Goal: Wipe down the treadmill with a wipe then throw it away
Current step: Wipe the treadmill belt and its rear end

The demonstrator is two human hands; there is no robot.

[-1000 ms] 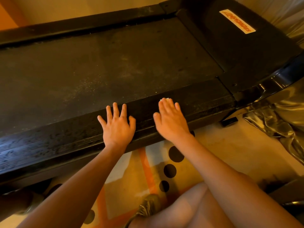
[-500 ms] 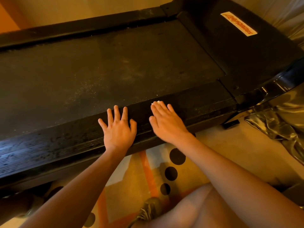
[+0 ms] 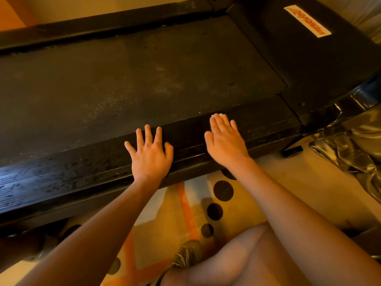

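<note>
Treadmill rail [image 3: 82,168], wipe [image 3: 221,114] seemingly under right hand [image 3: 225,143]

Treadmill [image 3: 144,79]: black. Label [image 3: 307,21]: white, red lettering. Wipe [image 3: 221,114]: white. Rug [image 3: 185,205]: cream, orange stripes, black dots.

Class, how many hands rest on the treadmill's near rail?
2. The left hand lies flat on the side rail; the right hand is beside it, a white wipe peeking past its fingers.
</note>
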